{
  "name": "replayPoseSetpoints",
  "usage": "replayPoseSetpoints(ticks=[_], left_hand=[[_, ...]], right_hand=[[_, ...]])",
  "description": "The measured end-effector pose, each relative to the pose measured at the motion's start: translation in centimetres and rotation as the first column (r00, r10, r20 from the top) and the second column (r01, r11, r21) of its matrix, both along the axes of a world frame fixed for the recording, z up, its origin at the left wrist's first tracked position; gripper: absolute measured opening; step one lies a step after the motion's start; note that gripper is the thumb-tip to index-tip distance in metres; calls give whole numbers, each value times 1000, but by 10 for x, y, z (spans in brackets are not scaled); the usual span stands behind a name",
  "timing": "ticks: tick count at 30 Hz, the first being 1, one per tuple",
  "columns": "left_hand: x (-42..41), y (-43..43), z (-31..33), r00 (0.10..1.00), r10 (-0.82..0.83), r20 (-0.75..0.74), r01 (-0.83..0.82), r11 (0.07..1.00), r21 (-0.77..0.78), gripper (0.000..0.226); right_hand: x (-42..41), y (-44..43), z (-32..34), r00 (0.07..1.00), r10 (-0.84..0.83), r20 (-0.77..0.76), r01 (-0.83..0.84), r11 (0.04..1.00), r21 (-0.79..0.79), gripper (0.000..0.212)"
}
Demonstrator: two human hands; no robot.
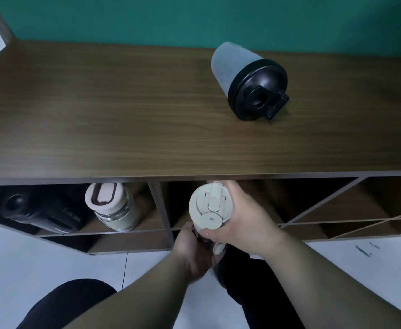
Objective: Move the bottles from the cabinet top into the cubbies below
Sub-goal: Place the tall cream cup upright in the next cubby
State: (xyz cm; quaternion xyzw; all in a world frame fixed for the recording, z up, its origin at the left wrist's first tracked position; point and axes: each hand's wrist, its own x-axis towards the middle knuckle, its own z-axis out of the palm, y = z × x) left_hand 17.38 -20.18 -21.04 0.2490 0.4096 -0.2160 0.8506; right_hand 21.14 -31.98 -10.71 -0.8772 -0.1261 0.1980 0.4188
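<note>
Wooden cabinet top [123, 115], grey shaker bottle [247, 79] at one o'clock, both hands, right hand [244, 219] and left hand [194, 252], clamped on cream bottle [210, 207] at middle cubby [254, 200]

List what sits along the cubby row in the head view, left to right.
black bottle → glass bottle with pinkish lid → cream bottle held by the left hand and right hand.
</note>
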Motion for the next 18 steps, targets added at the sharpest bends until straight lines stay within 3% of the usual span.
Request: replayPoseSetpoints(ticks=[6, 9, 12, 18], left_hand=[[13, 5, 7, 994, 87, -63, -90, 995, -33, 39], [18, 5, 4, 991, 114, -74, -115, 993, -21, 40], [21, 4, 1, 990, 126, -70, -125, 992, 20, 45], [27, 5, -1, 995, 70, -75, -62, 993, 101, 46]], right_hand=[[16, 13, 1, 992, 105, 70, -100, 992, -73, 70], [26, 13, -2, 992, 124, -25, -124, 992, 1, 47], [30, 11, -4, 995, 99, -13, -98, 993, 63, 35], [34, 8, -4, 997, 81, 7, -82, 995, 60, 38]])
